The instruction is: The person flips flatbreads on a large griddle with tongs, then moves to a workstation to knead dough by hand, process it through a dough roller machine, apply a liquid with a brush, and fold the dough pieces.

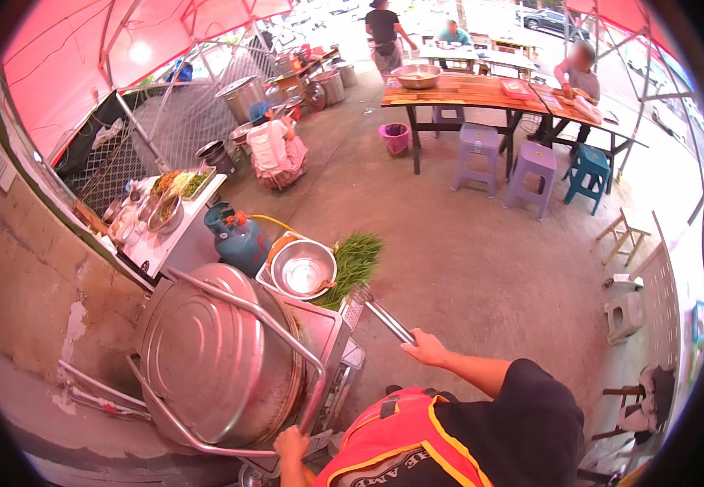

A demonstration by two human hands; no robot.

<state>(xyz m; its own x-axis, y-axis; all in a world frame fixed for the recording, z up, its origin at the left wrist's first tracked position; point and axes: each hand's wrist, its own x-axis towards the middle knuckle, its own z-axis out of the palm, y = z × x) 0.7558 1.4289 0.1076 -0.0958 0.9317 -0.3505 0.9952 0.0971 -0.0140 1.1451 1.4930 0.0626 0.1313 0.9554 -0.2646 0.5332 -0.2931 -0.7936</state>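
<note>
In my right hand (427, 349) is a pair of metal tongs (388, 318), their tips over the edge of a pile of long green leafy stalks (358, 258). Low in the picture, my left hand (291, 444) is closed around the tubular metal bar (313, 398) that frames a large round cooker. The cooker's wide metal lid (214, 349) is down, hiding what is inside. Beside the stalks sits a steel bowl (303, 264) with a small brownish item at its edge.
A blue gas cylinder (240, 242) stands behind the cooker. Left of it, a white table (194, 223) holds bowls and chopped food. One person (275, 150) squats farther back. Plastic stools (475, 154) line a long wooden table (466, 93), where another person (583, 81) works.
</note>
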